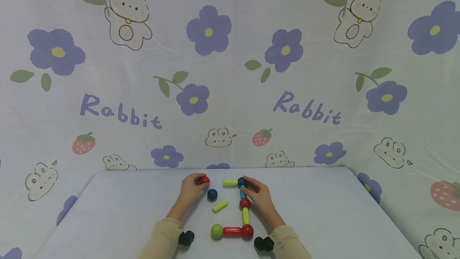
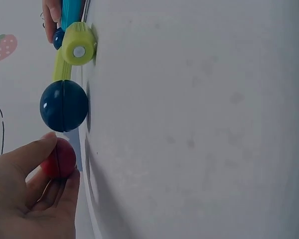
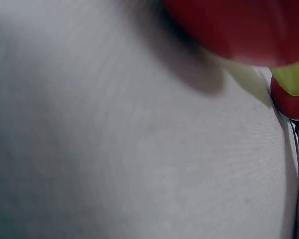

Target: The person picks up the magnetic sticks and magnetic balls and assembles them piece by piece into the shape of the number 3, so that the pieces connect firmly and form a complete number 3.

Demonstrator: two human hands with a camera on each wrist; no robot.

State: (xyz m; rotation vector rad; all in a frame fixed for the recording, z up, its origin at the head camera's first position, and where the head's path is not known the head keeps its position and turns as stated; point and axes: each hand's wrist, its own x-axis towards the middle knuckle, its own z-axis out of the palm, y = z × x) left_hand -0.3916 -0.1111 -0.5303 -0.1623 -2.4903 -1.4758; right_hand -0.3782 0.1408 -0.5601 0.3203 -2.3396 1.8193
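In the head view my left hand pinches a small red ball between thumb and fingers, above the table. The left wrist view shows this ball near a loose dark blue ball. My right hand pinches the dark blue ball at the far corner of a joined chain, its thumb by the blue rod. From that corner a yellow-green rod points left. Nearer me come a red ball, a yellow-green rod, another red ball, a red rod and a green ball.
Between my hands lie the loose dark blue ball and a loose yellow-green rod. The white table ends at a hanging cloth printed with flowers and rabbits. A black device sits at each wrist.
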